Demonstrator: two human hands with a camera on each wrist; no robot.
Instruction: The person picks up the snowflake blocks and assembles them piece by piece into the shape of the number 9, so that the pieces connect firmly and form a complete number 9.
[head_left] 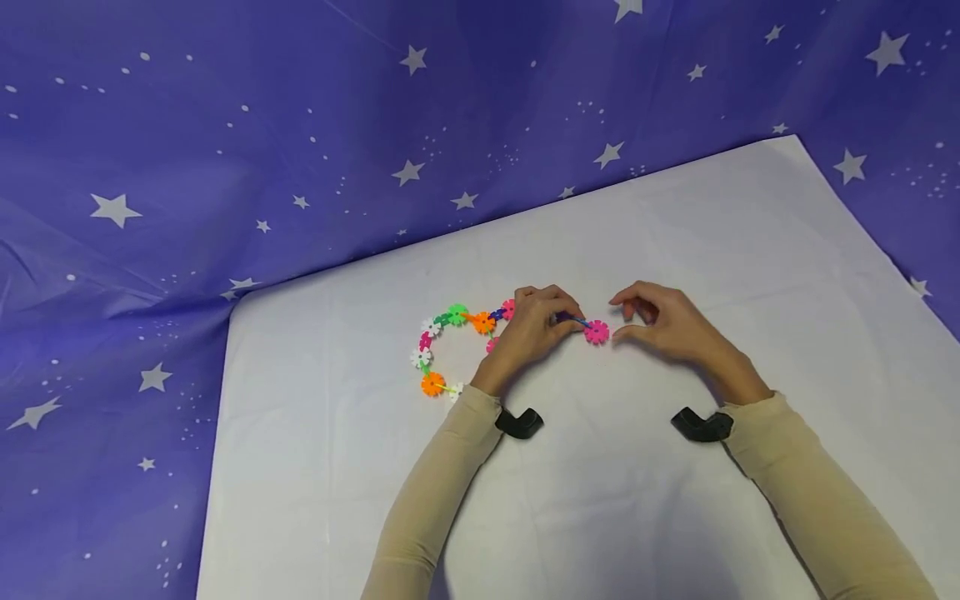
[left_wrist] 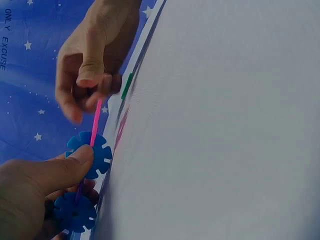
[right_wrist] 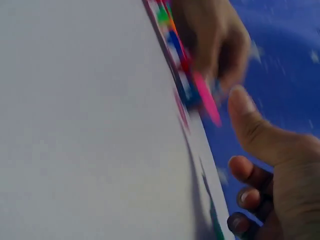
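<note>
Your left hand (head_left: pixel 534 329) pinches 1 chain (head_left: pixel 457 333) of toothed discs; 1 pink disc (head_left: pixel 596 332) sits just beyond its fingertips, your right hand (head_left: pixel 663 321) curled loosely, holding nothing.

We are seeing the white sheet (head_left: pixel 600 500) lying bare toward six o'clock, between the two sleeves, so a hand could pass there. Toward nine o'clock the chain of coloured discs (head_left: pixel 442 350) is curving across the way. At twelve o'clock the left hand (head_left: pixel 532 329) and right hand (head_left: pixel 667 321) are crowding the pink disc (head_left: pixel 596 332), leaving only a narrow gap.
</note>
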